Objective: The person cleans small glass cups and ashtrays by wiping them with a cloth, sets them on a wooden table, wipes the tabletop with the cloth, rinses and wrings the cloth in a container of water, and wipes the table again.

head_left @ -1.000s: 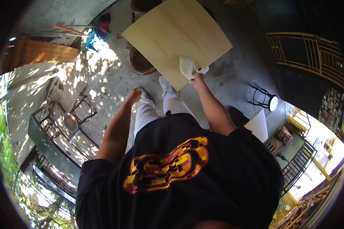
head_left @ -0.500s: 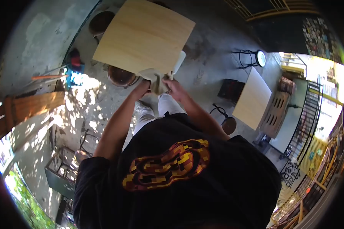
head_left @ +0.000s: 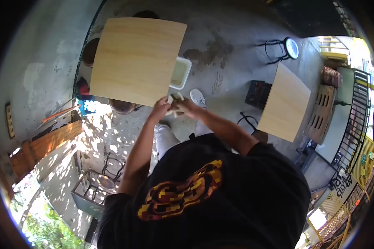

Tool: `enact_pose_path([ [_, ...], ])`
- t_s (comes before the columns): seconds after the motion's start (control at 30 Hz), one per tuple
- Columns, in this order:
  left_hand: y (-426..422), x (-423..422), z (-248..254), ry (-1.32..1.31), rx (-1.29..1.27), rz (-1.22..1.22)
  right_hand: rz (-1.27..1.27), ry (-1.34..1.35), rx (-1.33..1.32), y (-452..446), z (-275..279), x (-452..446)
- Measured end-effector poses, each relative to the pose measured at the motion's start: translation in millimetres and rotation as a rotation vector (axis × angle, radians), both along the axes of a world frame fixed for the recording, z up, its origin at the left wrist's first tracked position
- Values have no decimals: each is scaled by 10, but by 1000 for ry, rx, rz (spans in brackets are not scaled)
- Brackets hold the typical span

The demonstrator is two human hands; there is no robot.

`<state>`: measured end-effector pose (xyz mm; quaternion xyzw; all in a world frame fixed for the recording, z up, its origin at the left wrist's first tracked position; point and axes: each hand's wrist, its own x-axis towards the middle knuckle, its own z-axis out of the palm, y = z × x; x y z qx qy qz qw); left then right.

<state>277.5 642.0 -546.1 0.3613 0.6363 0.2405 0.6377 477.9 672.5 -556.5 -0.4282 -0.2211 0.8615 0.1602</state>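
Observation:
A pale cloth (head_left: pixel 176 101) is bunched up between my two hands, near the front right corner of a light wooden table (head_left: pixel 137 60). My left hand (head_left: pixel 159 109) is closed on the cloth's left side. On the other side, the fingers of my right hand (head_left: pixel 188 107) are wrapped round it too. Just beyond my hands, a white plastic tub (head_left: pixel 181 73) shows beside the table's right edge, partly hidden by the tabletop. What lies at the bottom of the tub is hard to make out.
Round stools (head_left: pixel 122 106) stand close to the table. To the right are a white-topped stool (head_left: pixel 291 48), a second wooden table (head_left: pixel 284 103) and a dark crate (head_left: pixel 257 93). A metal frame (head_left: pixel 89 195) stands at the lower left. Dark wet patches (head_left: pixel 212 50) mark the floor.
The cloth, hanging loose between my hands before, is now gathered into a smaller bundle. My view has turned and shifted, so more of the tub and my right shoe show.

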Motion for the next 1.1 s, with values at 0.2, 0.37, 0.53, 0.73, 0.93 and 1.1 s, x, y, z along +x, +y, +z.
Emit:
enact_pose_path([
  [0.2, 232, -540, -899, 816, 261, -187, 435, -823, 486, 818, -1009, 741],
  [0.37, 747, -954, -1485, 1275, 73, -292, 546, -671, 721, 1632, -2481, 673],
  [0.53, 849, -1000, -2118, 1360, 334, -58, 705, -709, 850, 2065, -3660, -142],
  [0.73, 878, -954, -2191, 1404, 389, -6, 1075, -1244, 940, 2047, -5510, -603],
  [0.93, 877, -962, -2183, 1378, 372, -4, 877, -1010, 654, 1706, -5830, -701],
  [1.1, 880, -991, -2155, 1365, 374, -3, 136, -307, -61, 1514, -5339, -555],
])
